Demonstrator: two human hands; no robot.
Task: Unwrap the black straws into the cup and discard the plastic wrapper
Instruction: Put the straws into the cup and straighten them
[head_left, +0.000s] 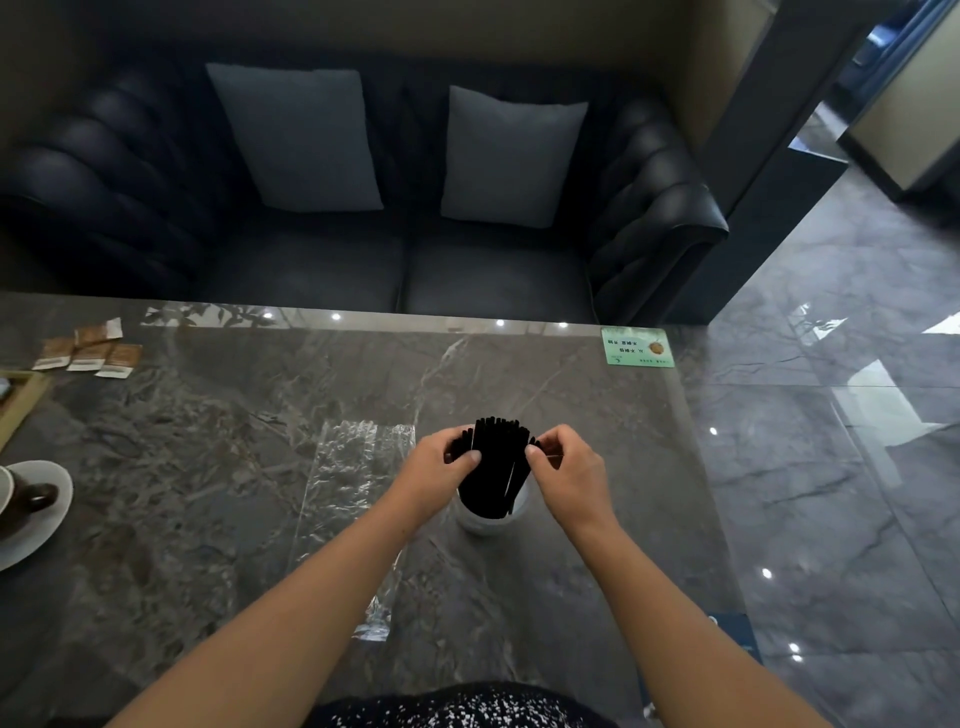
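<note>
the grey marble tabletop (208, 467) fills the lower frame. left of centre the clear plastic wrapper (353, 467) lies flat and empty on it, not yet discarded. at centre the bundle of black straws (493, 467) stands upright in the white cup (488, 524), tops fanning above the rim. the left hand (436, 467) and right hand (569, 467) flank the bundle, fingers (470, 457) curled in, pinching the outer straws. unwrapping looks done, and this seems the settling step. next: let go, then gather the flimsy wrapper without nudging the cup.

A dark leather sofa (493, 280) with two grey cushions (298, 137) stands beyond the grey marble table (260, 415). Brown paper sachets (88, 353) lie far left, a green card (638, 347) far right.
</note>
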